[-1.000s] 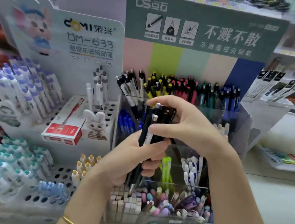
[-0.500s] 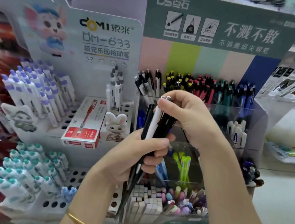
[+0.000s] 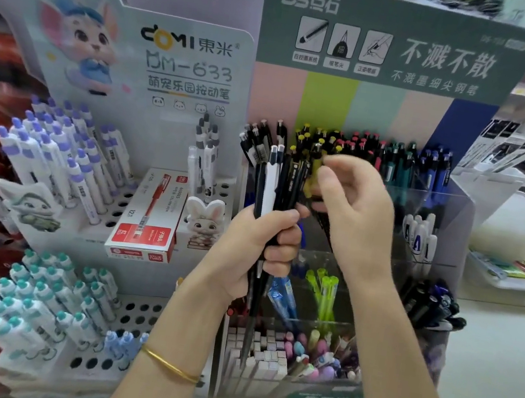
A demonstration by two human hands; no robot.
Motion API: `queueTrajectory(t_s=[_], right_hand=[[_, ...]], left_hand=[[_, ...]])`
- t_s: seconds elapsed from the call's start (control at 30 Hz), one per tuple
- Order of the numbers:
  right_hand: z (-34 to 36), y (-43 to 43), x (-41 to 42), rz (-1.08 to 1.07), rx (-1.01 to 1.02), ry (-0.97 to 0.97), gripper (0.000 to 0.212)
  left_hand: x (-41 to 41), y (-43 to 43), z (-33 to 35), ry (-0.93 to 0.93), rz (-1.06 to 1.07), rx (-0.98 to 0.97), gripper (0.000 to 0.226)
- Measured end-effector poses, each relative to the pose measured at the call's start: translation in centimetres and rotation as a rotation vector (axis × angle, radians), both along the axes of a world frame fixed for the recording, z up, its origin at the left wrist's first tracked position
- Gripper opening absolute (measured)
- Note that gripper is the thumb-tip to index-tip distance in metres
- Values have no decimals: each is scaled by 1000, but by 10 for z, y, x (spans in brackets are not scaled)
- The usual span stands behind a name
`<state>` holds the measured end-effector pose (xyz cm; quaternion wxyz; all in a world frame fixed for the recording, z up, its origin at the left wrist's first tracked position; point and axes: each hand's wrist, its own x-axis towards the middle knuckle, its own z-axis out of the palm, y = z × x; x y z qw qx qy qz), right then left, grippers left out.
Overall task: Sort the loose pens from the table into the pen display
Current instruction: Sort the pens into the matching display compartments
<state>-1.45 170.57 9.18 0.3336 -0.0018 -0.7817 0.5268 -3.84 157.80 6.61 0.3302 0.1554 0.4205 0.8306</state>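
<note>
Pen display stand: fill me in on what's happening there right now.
A person is sorting pens at the pen display. The left hand grips a bundle of pens upright, mostly black with one white. The right hand pinches a yellow-and-black pen at the bundle's top, just in front of the display's back row of yellow-capped pens. That pen has not gone into a compartment yet.

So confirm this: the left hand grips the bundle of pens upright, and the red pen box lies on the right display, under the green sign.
Not quite. In the head view the left hand does grip the bundle of pens upright, but the red pen box lies on the left display, below the DM-633 card, not under the green sign.
</note>
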Motion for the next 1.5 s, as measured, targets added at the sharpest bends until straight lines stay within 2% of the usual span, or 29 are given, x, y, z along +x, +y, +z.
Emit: queueTrajectory(t_s=[0.07, 0.2, 0.3, 0.4, 0.5, 0.67, 0.87, 0.97, 1.0, 1.07, 1.13, 1.17, 1.23, 1.33, 1.43, 1.5], right_hand=[[-18, -1, 16, -46, -116, 14, 9], [-48, -5, 31, 14, -516, -268, 22], [-61, -11, 37, 66, -852, -369, 31], [-63, -20, 45, 146, -1227, -381, 37], [-53, -27, 47, 222, -1580, -280, 35], [-39, -23, 39, 193, -1616, -167, 33], [-42, -19, 30, 288, -1607, -166, 47], [-43, -22, 33, 340, -1547, -193, 50], [-43, -24, 34, 310, -1465, -199, 49], [-44, -22, 35, 108, -1101, -147, 34], [-36, -13, 34, -93, -745, 16, 17], [-27, -9, 35, -114, -607, 105, 15], [-11, 0, 35, -74, -337, 198, 24], [6, 11, 33, 21, 98, 118, 44], [16, 20, 30, 179, 238, 4, 52], [20, 22, 27, 192, 278, -51, 45]], left_hand=[[-2, 4, 4, 62, 56, 9, 9], [-6, 21, 18, 190, 196, 20, 10], [-9, 34, 28, 265, 308, 29, 12], [-9, 45, 32, 330, 368, 49, 12], [-1, 53, 28, 391, 389, 1, 10], [18, 60, 12, 400, 381, -134, 18], [29, 58, 4, 445, 398, -176, 20], [31, 57, 2, 481, 431, -196, 11], [30, 55, 1, 478, 439, -208, 8], [28, 50, -1, 478, 406, -220, 8], [26, 45, -3, 457, 351, -213, 13], [26, 43, -3, 444, 330, -207, 17], [27, 39, -2, 449, 302, -202, 29], [26, 34, 1, 483, 276, -211, 31], [20, 28, 0, 473, 209, -259, 22], [18, 24, -3, 442, 153, -273, 15]])
